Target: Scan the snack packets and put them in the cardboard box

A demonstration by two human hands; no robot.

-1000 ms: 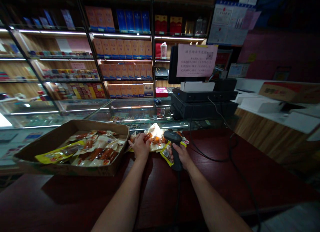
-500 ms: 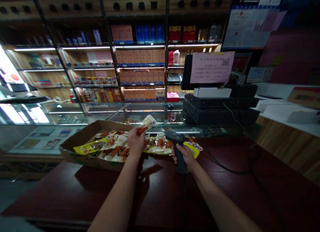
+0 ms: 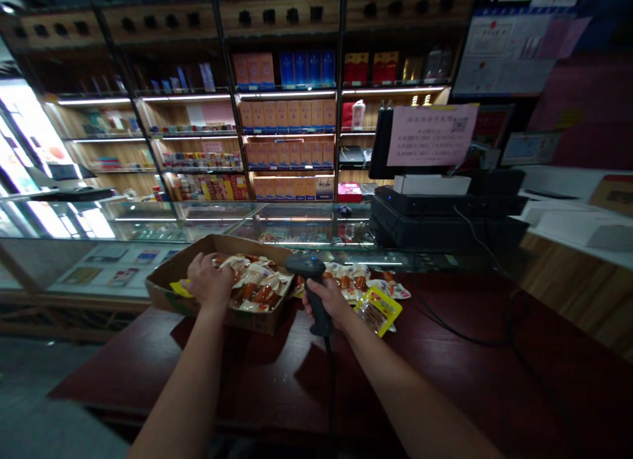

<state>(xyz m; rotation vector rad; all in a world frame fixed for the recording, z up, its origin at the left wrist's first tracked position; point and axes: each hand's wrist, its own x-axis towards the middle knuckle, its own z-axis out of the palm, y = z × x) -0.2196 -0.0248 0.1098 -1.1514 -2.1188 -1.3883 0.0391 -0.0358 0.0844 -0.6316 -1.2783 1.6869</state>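
My left hand (image 3: pixel 210 281) is inside the cardboard box (image 3: pixel 257 322), its fingers curled over a yellow snack packet (image 3: pixel 180 289), which it mostly covers. Several clear-and-white sealed packs of reddish-brown sausages (image 3: pixel 260 291) fill the box to the right of that hand. With my right hand (image 3: pixel 326 301) I grip a black barcode scanner (image 3: pixel 320 317) by its handle, its head pointing left towards the box. Behind and right of the scanner lie more sausage packs (image 3: pixel 351 279) on the counter. Another yellow packet (image 3: pixel 380 312) lies just right of my right hand.
Below me is a dark red wooden counter (image 3: pixel 435 380), with a glass display case (image 3: pixel 297 229) behind it. A black cash register with a screen (image 3: pixel 445 215) stands at the right back, with cables (image 3: pixel 445 337) trailing across the counter. Lit shelves of boxed goods (image 3: pixel 287 116) line the wall.
My left hand has gone from above the counter, where it held a sausage pack, left into the box; that pack is out of it. The scanner has moved left, uncovering the yellow packet.
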